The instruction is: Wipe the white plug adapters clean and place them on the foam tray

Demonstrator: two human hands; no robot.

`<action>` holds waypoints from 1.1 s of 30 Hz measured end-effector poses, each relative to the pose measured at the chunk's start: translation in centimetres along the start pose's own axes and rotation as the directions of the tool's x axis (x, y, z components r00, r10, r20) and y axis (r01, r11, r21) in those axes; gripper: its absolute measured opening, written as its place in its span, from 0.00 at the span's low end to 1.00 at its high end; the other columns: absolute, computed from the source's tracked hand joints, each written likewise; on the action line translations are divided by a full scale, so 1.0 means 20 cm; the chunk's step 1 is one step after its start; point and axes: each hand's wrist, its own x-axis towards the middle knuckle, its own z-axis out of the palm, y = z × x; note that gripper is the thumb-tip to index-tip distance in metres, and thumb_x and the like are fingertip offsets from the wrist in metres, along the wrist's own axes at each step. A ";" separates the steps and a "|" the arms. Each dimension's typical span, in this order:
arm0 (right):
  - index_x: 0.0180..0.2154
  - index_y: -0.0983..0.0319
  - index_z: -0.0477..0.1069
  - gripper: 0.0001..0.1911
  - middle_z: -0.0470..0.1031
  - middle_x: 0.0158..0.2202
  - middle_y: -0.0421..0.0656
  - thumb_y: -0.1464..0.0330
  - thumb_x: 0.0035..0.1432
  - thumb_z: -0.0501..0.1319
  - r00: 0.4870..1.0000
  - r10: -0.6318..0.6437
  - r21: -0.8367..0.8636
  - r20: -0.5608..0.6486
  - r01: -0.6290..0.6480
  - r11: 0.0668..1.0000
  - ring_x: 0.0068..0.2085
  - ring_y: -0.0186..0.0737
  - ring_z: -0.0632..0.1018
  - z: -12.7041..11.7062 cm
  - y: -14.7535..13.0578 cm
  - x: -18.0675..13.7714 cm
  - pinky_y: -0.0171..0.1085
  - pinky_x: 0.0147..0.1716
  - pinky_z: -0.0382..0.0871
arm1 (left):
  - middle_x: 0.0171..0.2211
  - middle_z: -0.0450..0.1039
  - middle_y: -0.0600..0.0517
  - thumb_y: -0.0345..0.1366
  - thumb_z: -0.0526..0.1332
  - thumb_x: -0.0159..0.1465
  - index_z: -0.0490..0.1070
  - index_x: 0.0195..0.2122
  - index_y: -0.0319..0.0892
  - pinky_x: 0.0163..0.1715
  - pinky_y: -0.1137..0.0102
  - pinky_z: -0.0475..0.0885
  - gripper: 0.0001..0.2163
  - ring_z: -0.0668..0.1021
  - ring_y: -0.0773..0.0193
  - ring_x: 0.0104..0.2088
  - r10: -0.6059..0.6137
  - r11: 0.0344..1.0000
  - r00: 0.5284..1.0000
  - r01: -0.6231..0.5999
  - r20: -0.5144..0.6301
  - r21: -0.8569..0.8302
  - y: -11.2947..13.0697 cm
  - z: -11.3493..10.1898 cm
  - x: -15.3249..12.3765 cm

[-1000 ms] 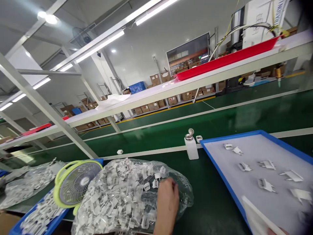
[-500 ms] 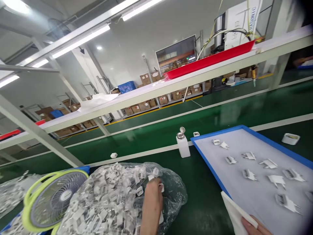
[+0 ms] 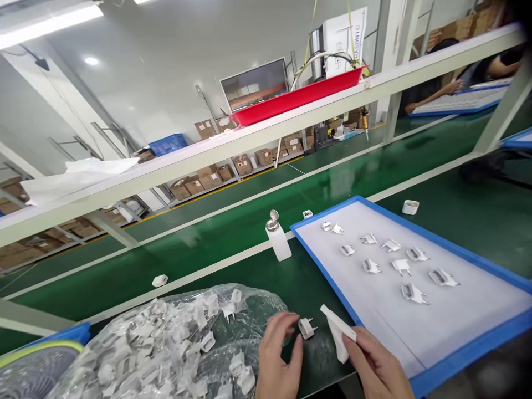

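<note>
Left hand [image 3: 276,354] pinching one white plastic plug piece [image 3: 306,327]; right hand [image 3: 374,363] gripping one folded white cloth [image 3: 337,332]; blue-rimmed white tray [image 3: 457,363] carrying ten plug pieces.

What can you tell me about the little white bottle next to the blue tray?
The small white bottle looks like cloudy plastic, squarish in body, with a shiny metal cap on top whose lid is flipped up. It stands upright on the green conveyor belt, just left of the blue tray's far corner, beside the white line. Nothing touches it but the belt. Both hands are well away from it, nearer the camera. What is inside cannot be seen.
</note>
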 end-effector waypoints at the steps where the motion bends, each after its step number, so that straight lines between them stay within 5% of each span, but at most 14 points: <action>1: 0.34 0.59 0.75 0.20 0.71 0.32 0.42 0.52 0.68 0.56 0.997 -0.056 -0.076 0.050 0.059 0.995 0.32 0.39 0.75 0.00 0.02 0.01 0.31 0.32 0.71 | 0.55 0.73 0.39 0.38 0.57 0.69 0.74 0.52 0.43 0.46 0.60 0.76 0.13 0.79 0.54 0.45 -0.121 0.993 0.990 0.121 -0.071 -0.007 0.00 0.02 -0.01; 3: 0.43 0.58 0.78 0.17 0.75 0.39 0.45 0.57 0.71 0.53 0.980 -0.160 -0.226 0.116 0.183 0.957 0.38 0.41 0.78 0.01 0.05 0.04 0.33 0.38 0.74 | 0.55 0.72 0.40 0.36 0.64 0.64 0.73 0.53 0.42 0.43 0.61 0.76 0.16 0.78 0.54 0.42 -0.245 0.970 0.967 0.243 -0.073 -0.027 0.01 0.07 -0.02; 8: 0.59 0.59 0.72 0.20 0.74 0.55 0.51 0.70 0.71 0.51 0.894 -0.369 -0.521 0.254 0.448 0.726 0.53 0.47 0.76 0.08 0.07 0.12 0.43 0.51 0.76 | 0.46 0.76 0.43 0.24 0.57 0.61 0.76 0.49 0.41 0.51 0.58 0.72 0.17 0.76 0.52 0.49 -0.158 0.985 0.986 0.161 0.048 -0.065 0.03 0.11 0.03; 12: 0.63 0.64 0.67 0.24 0.75 0.58 0.53 0.78 0.68 0.50 0.763 -0.417 -0.467 0.494 0.637 0.613 0.52 0.45 0.75 0.13 0.09 0.13 0.42 0.51 0.77 | 0.40 0.76 0.45 0.19 0.51 0.58 0.77 0.46 0.41 0.45 0.61 0.74 0.22 0.76 0.54 0.44 -0.083 0.996 0.996 0.083 0.012 -0.016 -0.01 0.13 0.03; 18: 0.63 0.70 0.65 0.28 0.77 0.56 0.56 0.81 0.62 0.53 0.598 -0.551 -0.418 0.581 0.801 0.428 0.44 0.45 0.77 0.07 0.16 0.08 0.41 0.44 0.80 | 0.39 0.76 0.41 0.20 0.46 0.62 0.76 0.47 0.36 0.45 0.57 0.76 0.22 0.78 0.52 0.43 -0.038 0.998 0.999 0.038 -0.018 0.048 -0.08 0.17 0.01; 20: 0.62 0.69 0.66 0.27 0.77 0.56 0.56 0.81 0.62 0.53 0.614 -0.530 -0.416 0.585 0.788 0.453 0.44 0.45 0.77 0.06 0.14 0.09 0.41 0.44 0.80 | 0.40 0.76 0.40 0.20 0.46 0.62 0.76 0.48 0.35 0.46 0.56 0.76 0.22 0.78 0.52 0.43 -0.029 0.998 0.999 0.030 -0.013 0.048 -0.08 0.17 0.01; 25: 0.60 0.66 0.69 0.23 0.79 0.50 0.54 0.79 0.69 0.49 0.765 -0.410 -0.462 0.497 0.633 0.621 0.44 0.45 0.76 0.13 0.07 0.15 0.43 0.43 0.79 | 0.38 0.76 0.42 0.18 0.49 0.59 0.77 0.44 0.38 0.42 0.60 0.77 0.21 0.78 0.53 0.42 -0.035 0.998 0.999 0.036 -0.016 0.057 -0.06 0.17 0.01; 33: 0.59 0.68 0.71 0.23 0.76 0.57 0.56 0.78 0.64 0.52 0.704 -0.491 -0.336 0.514 0.691 0.640 0.46 0.50 0.76 0.11 0.19 0.07 0.48 0.47 0.78 | 0.38 0.77 0.41 0.23 0.48 0.65 0.77 0.45 0.38 0.42 0.55 0.77 0.18 0.79 0.51 0.40 -0.010 0.998 0.997 0.015 -0.073 0.058 -0.03 0.18 0.00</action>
